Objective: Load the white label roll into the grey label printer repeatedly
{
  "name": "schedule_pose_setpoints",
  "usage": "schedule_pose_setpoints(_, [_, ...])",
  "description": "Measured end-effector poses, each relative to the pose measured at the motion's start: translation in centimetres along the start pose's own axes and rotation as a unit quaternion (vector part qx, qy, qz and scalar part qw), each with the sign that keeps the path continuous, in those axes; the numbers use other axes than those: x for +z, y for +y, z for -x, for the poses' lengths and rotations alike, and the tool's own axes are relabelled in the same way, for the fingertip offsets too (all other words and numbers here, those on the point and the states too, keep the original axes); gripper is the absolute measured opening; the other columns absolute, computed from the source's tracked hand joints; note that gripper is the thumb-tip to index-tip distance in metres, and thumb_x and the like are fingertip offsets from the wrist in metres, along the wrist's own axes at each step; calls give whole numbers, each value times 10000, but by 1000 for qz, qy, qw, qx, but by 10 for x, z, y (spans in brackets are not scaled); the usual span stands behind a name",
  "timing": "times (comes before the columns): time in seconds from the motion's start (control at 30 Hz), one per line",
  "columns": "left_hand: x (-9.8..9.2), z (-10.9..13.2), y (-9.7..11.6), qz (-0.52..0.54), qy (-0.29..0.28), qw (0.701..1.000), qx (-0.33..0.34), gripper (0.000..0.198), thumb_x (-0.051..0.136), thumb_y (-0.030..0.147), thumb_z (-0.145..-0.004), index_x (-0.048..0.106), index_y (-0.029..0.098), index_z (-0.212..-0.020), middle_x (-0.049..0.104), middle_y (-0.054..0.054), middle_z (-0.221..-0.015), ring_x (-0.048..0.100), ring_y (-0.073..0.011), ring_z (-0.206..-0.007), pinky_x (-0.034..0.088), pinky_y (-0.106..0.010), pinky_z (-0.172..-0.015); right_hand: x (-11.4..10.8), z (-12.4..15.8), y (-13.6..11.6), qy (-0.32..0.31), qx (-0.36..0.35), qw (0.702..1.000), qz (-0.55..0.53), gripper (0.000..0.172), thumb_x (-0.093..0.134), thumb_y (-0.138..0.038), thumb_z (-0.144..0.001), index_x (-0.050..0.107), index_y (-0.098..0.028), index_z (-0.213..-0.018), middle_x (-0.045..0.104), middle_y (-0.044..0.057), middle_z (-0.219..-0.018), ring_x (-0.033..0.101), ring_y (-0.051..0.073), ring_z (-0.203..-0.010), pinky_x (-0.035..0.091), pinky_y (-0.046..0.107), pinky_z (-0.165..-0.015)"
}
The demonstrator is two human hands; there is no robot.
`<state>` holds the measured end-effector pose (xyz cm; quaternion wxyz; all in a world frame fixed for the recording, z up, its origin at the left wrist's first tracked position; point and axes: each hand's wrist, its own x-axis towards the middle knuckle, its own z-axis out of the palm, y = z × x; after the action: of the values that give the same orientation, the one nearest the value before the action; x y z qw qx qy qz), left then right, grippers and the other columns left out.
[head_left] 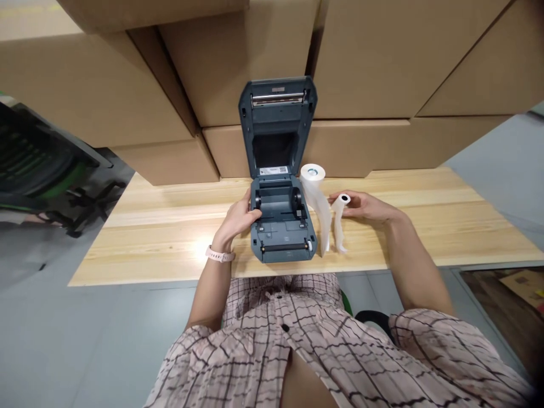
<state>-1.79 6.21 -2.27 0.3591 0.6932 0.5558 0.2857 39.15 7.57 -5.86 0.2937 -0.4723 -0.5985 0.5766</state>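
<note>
A dark grey label printer stands on the wooden table with its lid raised; its roll holders and black roller show, and its bay holds no roll. My left hand grips the printer's left side, thumb over the rim, other fingers mostly hidden. Just right of the printer stands a larger white label roll, its loose strip trailing toward me. My right hand is closed about a small, thin white paper roll, which stands upright with its dark core opening up and its tail curling out below.
Large cardboard boxes are stacked along the back of the wooden table, close behind the printer's lid. A wheeled office chair is on the floor at left. At lower right lies a brown cardboard piece.
</note>
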Motion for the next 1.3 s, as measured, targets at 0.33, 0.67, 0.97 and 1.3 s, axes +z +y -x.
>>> schedule_pose_setpoints(0.33, [0, 1, 1, 16, -21, 999, 21, 847, 559, 231, -723, 521, 181, -1568, 783, -79, -1214, 708, -294, -1028, 540, -381, -924, 40, 14, -80, -171, -266, 947, 53, 572, 798, -672, -841, 765, -293, -1268, 802, 22, -930, 728, 193, -783, 588, 358, -782])
schedule_pose_setpoints(0.67, [4, 3, 0, 17, -6, 1000, 9, 889, 561, 238, -722, 477, 170, -1605, 784, -97, -1214, 699, -295, -981, 540, -397, -894, 146, -39, -96, -85, -299, 816, 487, 492, 507, -534, -1069, 684, -232, -1414, 760, 118, -1060, 631, 293, -956, 513, 443, -866])
schedule_pose_setpoints(0.97, [3, 5, 2, 21, -4, 1000, 3, 880, 568, 240, -730, 482, 185, -1604, 795, -90, -1191, 707, -309, -995, 533, -408, -925, 171, 7, -84, 40, -337, 837, 429, 445, 586, -375, -1050, 617, -295, -1487, 623, 119, -1517, 576, 371, -1344, 505, 644, -1119])
schedule_pose_setpoints(1.3, [2, 7, 1, 28, -16, 999, 4, 818, 573, 269, -795, 474, 210, -1605, 790, -75, -1224, 725, -296, -1028, 534, -397, -950, 218, 71, -44, 99, -379, 826, 407, 583, 580, -243, -1054, 424, -311, -1612, 689, 124, -1479, 648, 323, -1402, 598, 610, -1097])
